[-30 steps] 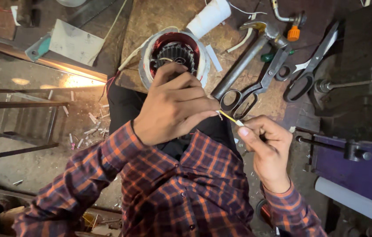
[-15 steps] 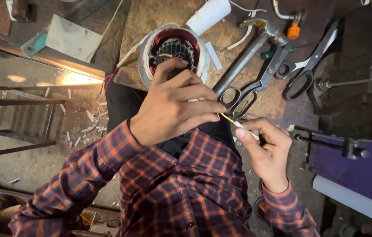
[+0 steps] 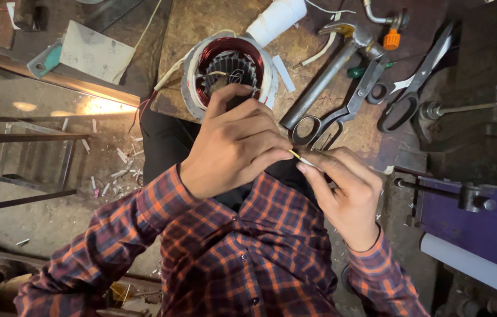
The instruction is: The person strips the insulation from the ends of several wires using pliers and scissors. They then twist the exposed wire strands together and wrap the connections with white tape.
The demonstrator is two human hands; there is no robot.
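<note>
My left hand [image 3: 233,147] and my right hand [image 3: 345,191] meet in front of my chest, both pinching a thin yellowish sleeve or wire piece [image 3: 298,156] between fingertips. Just beyond my left hand, a round motor stator [image 3: 228,67] with copper-red windings and white insulation sits on the worn wooden bench. Both sleeves are an orange and dark plaid shirt.
On the bench [image 3: 201,29] lie a hammer [image 3: 324,73], two pairs of large scissors [image 3: 342,108] [image 3: 415,82], a white roll [image 3: 275,17] and a white paper strip [image 3: 282,73]. A purple machine part [image 3: 483,217] stands at right. A metal frame [image 3: 25,158] stands at left above the littered floor.
My hands have come closer together: the right hand has slid up to the left fingertips along the thin piece. The stator and tools have not moved.
</note>
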